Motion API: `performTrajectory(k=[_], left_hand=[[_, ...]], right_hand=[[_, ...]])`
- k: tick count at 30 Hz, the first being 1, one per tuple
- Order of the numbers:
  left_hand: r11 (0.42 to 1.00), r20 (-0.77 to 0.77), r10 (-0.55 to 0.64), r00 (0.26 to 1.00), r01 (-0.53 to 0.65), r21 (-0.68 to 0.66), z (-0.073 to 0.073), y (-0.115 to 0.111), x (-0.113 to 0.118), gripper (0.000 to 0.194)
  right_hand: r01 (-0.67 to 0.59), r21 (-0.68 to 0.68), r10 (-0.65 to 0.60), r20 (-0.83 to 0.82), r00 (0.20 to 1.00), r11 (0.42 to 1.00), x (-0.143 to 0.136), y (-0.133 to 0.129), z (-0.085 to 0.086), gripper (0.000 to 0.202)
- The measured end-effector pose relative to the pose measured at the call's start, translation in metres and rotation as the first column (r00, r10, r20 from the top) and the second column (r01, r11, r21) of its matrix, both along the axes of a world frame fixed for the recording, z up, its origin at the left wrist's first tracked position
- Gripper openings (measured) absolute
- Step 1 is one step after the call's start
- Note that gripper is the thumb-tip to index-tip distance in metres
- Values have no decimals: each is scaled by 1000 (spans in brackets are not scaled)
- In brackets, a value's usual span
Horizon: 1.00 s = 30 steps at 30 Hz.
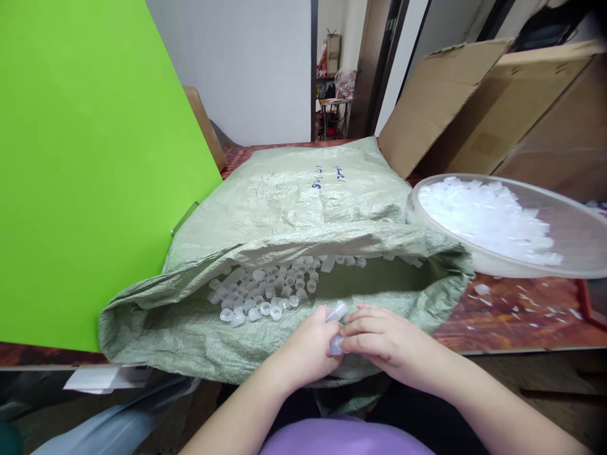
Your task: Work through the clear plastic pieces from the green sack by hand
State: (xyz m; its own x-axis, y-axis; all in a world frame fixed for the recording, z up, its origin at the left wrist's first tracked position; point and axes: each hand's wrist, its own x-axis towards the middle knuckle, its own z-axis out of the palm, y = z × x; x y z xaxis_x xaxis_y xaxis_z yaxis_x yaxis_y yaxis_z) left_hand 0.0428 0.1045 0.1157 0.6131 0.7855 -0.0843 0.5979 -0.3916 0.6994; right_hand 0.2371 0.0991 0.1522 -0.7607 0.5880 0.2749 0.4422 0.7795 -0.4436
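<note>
At lower center of the frame, just in front of the open mouth of a pale green woven sack (303, 202): left hand (313, 346) and right hand (386, 335), brought close together, palms not pressed flat. Left hand curled, with upper translucent piece (336, 311) pinched near thumb and forefinger, and lower translucent piece (336, 345) at its fingers. Right hand with fingers bent and lying close side by side, not spread, fingertips reaching to the lower translucent piece; thumb hidden, so impossible to tell whether pinching. Exact shape of both held pieces partly covered by the fingers.

In the sack mouth, left of center and up to the middle of the frame: pile of small translucent caps (265, 292), short and cylindrical, lying at mixed angles, some with open ends showing. On the upper face of the sack, blue handwriting (327, 177).

At right: translucent basin (583, 230), tilted, holding a heap of white pieces (488, 218), beside the sack. Below it, on a red-brown patterned table (502, 332), scattered white scraps (521, 311). At upper right, open cardboard box (450, 95). At left, large bright green panel (90, 158), with metal handle (184, 219) by its right edge. At upper center, narrow doorway (334, 69).
</note>
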Motion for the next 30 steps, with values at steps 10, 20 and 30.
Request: performTrajectory(k=[10,20,30], left_hand=[[999,-94,-33,995,33,4,7,0,3,13],[999,-136,-37,990,33,-37,17,1,1,15],[995,-63,-82,995,78,-67,16,3,-4,21]], right_hand=[[303,-56,-289,182,940,951,-10,-5,-10,37],[123,-34,-122,40,992,992,2,-9,-7,16],[-42,116,35,61,998,992,3,-14,-12,31]])
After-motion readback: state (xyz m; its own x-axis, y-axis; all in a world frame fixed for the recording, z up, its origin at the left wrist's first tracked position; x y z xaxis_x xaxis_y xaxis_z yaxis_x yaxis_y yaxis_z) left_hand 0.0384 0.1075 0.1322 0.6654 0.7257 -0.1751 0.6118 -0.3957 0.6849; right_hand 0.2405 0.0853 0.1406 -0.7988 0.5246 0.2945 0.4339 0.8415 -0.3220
